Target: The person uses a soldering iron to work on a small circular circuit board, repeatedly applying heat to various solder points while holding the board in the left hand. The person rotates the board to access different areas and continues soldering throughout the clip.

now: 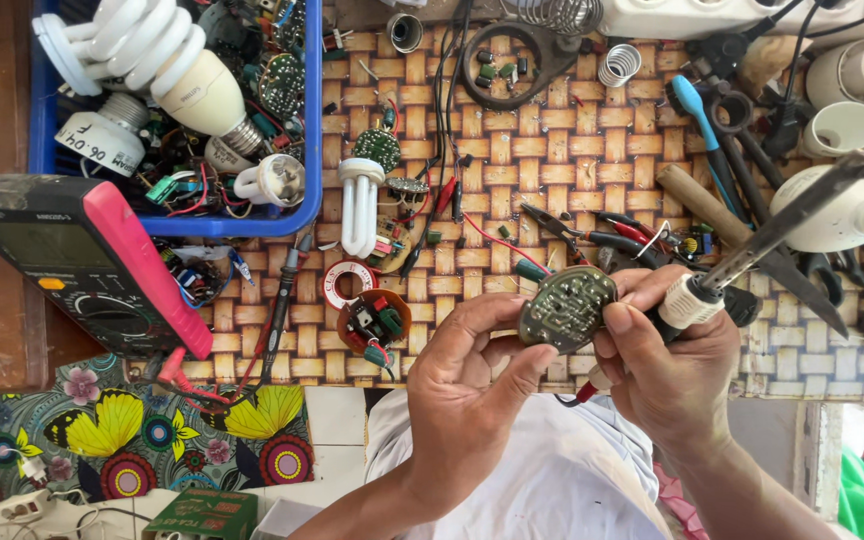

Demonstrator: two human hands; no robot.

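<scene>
My left hand [467,385] and my right hand [667,370] together pinch a small round green circuit board [564,308], held above a woven mat [542,160]. The left thumb and fingers grip its lower left edge. My right thumb presses the board's right edge while the same hand also holds a soldering iron [752,255] by its cream and black handle. The iron's metal shaft points up and to the right, away from the board. A red wire end shows under my right hand.
A blue bin [314,150] of spiral lamps and parts sits top left. A black and pink multimeter [92,262] lies left, its probes on the mat. Pliers [592,235], scissors, a solder coil [342,282], loose boards and white lamp housings [837,210] crowd the mat.
</scene>
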